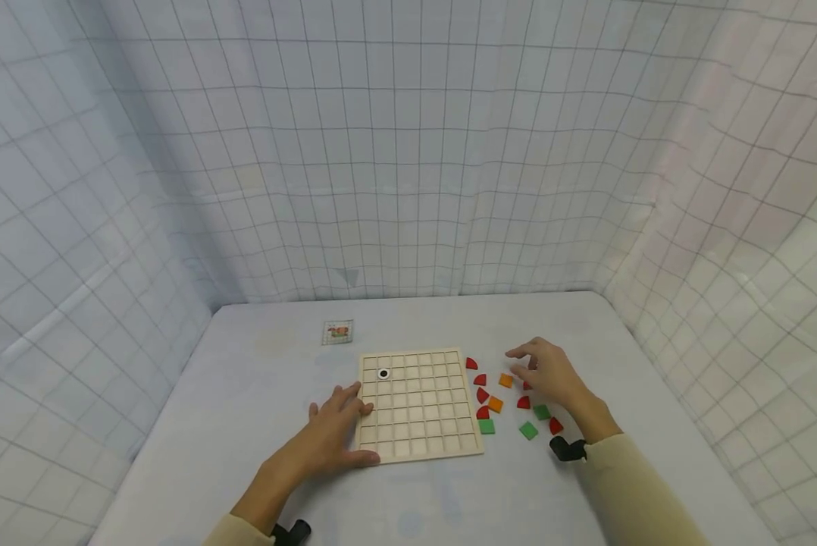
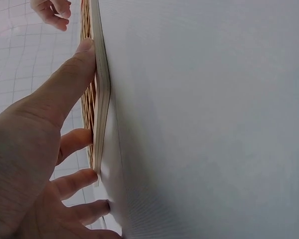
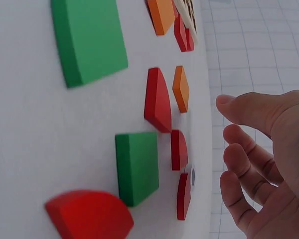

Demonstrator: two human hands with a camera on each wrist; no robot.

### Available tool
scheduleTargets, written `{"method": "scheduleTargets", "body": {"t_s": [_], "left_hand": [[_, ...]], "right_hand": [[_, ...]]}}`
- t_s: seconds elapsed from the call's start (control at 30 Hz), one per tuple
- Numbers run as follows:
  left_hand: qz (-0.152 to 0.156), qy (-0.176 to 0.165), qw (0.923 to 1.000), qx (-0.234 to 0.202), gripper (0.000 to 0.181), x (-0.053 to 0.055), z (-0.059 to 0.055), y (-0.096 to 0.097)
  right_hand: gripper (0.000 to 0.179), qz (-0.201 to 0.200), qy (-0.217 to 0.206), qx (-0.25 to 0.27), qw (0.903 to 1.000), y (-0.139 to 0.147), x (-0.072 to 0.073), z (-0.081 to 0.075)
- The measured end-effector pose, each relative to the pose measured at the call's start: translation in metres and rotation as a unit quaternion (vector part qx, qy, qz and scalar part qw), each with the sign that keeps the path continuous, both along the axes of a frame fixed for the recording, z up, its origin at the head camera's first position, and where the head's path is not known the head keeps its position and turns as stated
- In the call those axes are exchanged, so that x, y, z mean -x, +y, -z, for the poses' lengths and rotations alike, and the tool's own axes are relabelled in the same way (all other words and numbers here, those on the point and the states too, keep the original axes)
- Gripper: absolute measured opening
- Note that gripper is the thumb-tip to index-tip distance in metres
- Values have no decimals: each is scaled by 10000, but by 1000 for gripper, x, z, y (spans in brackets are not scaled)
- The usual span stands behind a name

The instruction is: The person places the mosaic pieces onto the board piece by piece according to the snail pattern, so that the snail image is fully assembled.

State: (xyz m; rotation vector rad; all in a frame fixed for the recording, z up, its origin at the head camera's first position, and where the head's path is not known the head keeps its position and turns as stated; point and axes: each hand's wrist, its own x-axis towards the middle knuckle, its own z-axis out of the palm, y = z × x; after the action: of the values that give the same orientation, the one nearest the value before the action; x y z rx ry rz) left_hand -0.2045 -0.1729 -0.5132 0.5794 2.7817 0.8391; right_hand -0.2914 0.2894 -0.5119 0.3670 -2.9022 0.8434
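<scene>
"One tile (image 1: 383, 374) in place, by your count? Give positions."

"Yes, one. White with a black dot, seated near the far left corner of the board (image 1: 420, 406). Board lies flat on the table (image 1: 245, 387), directly in front of me."

"What is left?"

"Nearly all of it, I judge; this looks like an early stage. The other cells in sight are bare. A few at the board's left edge are covered, so I cannot tell there. Loose, off the board to its right: red quarter-rounds (image 1: 482, 395), orange pieces (image 1: 506, 380), green pieces (image 1: 528, 431). Some reds lie just beside the board's right edge. Red count uncertain; one is partly hidden by my right fingers (image 3: 236, 157)."

"And the picture card (image 1: 337, 332)?"

"Beyond the board's far left corner, face up. I am not touching it."

"Pose, left side?"

"My left fingers (image 2: 79, 183) are spread, nearly straight, along the board's left edge. Left thumb (image 2: 72, 74) rests on the near left corner. Contact only, no grip; I read it as steadying."

"Right side?"

"Right fingers are raised over the loose pieces, right of the board. Loosely bent, right thumb (image 3: 249, 107) well apart from them, a visible gap between. Nothing held."
</scene>
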Motion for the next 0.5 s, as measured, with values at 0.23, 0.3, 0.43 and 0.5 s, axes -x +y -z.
{"method": "scheduleTargets", "body": {"t_s": [0.23,0.3,0.43,0.5], "left_hand": [[-46,-66,10000,-17,84,-2,-1,-1],[-68,-60,10000,9,85,-2,0,0],[-82,-61,9999,40,87,-2,1,0],[-84,-66,9999,41,88,-2,1,-1]], "right_hand": [[32,202,-110,9,9997,21,2,4],[33,251,-218,17,9994,25,1,4],[34,289,-326,-2,9990,32,0,5],[34,294,-355,0,9989,36,0,5]]}}
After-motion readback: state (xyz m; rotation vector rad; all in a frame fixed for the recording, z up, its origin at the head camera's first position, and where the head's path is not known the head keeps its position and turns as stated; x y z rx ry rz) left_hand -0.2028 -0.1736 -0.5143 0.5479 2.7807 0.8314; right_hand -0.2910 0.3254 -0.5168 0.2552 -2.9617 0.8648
